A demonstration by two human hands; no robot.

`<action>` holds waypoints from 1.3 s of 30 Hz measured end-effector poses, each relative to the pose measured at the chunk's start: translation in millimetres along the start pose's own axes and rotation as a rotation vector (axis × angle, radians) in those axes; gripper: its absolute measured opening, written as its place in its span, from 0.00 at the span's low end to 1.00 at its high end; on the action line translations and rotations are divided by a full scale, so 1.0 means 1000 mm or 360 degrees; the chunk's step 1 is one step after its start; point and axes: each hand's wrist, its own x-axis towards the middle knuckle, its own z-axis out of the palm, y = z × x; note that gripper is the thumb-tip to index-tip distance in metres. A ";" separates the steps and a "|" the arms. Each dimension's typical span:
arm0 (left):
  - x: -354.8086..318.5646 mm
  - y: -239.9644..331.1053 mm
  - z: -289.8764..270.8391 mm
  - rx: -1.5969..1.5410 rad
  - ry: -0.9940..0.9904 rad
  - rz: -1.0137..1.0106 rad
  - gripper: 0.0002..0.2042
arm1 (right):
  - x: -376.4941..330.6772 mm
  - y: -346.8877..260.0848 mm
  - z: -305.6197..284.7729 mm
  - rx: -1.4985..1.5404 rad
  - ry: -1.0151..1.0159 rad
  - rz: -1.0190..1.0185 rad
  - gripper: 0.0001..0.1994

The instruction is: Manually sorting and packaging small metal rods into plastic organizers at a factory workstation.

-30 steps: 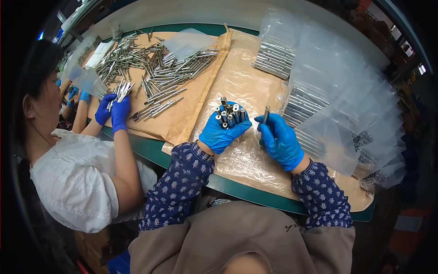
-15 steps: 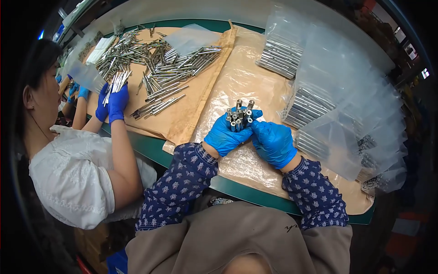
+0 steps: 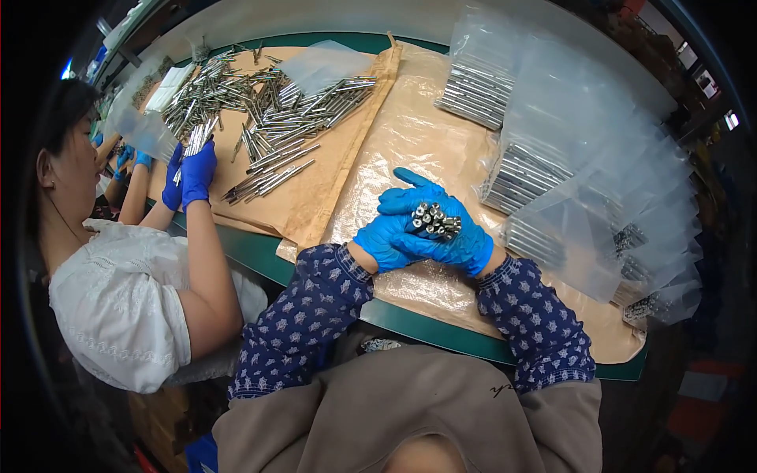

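A bundle of shiny metal rods (image 3: pixel 432 220) is held between my two blue-gloved hands, with the round rod ends facing up. My left hand (image 3: pixel 384 239) closes round the bundle from the left. From the right, my right hand (image 3: pixel 468 243) wraps it, its fingers overlapping the left hand's. Parts of both hands' fingers are hidden behind each other and the rods. Below the hands lies brown paper under clear plastic film (image 3: pixel 378 169).
Clear plastic bags of rods (image 3: pixel 528 177) line the right side, with another bag (image 3: pixel 475 91) at the back. On the left, a loose pile of rods (image 3: pixel 315 110) covers brown paper. A co-worker (image 3: pixel 126 299) holds rods in blue gloves. The table's green edge (image 3: pixel 418 323) runs nearest me.
My right hand has gone from pinching beside the bundle to wrapping round it. The bundle has tilted, and its rod ends sit closer together. The view has shifted slightly.
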 end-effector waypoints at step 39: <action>0.046 0.056 -0.012 0.0372 0.0383 0.0592 0.20 | -0.019 0.019 0.001 0.0430 0.0217 0.0419 0.25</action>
